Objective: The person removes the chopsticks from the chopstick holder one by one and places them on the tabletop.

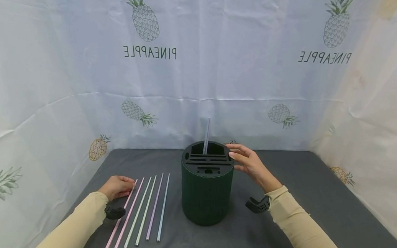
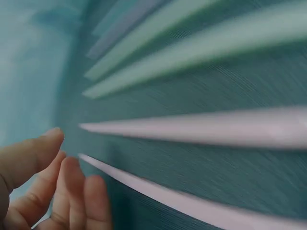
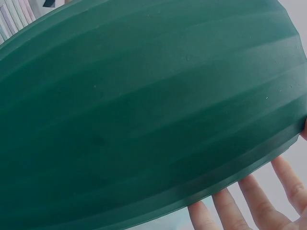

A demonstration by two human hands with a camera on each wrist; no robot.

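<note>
Several slim pastel chopsticks lie side by side left of the knife holder: two pink, two pale green, a purple (image 1: 155, 209) and a blue one (image 1: 163, 209). My left hand (image 1: 118, 186) is at the far end of the leftmost pink chopstick (image 1: 114, 231). In the left wrist view its thumb and fingertips (image 2: 72, 167) are beside that thin tip, with a gap between thumb and fingers. A dark green round knife holder (image 1: 207, 194) with a black slotted top stands upright. A light bluish chopstick (image 1: 207, 133) pokes up from its back compartment. My right hand (image 1: 251, 164) rests extended fingers against the holder's right side.
A dark grey cloth (image 1: 278, 226) covers the table. White curtains with pineapple prints (image 1: 237, 79) hang behind it and along both sides. A black wrist camera mount (image 1: 257, 204) sits at my right wrist, another (image 1: 115, 212) over the pink chopsticks.
</note>
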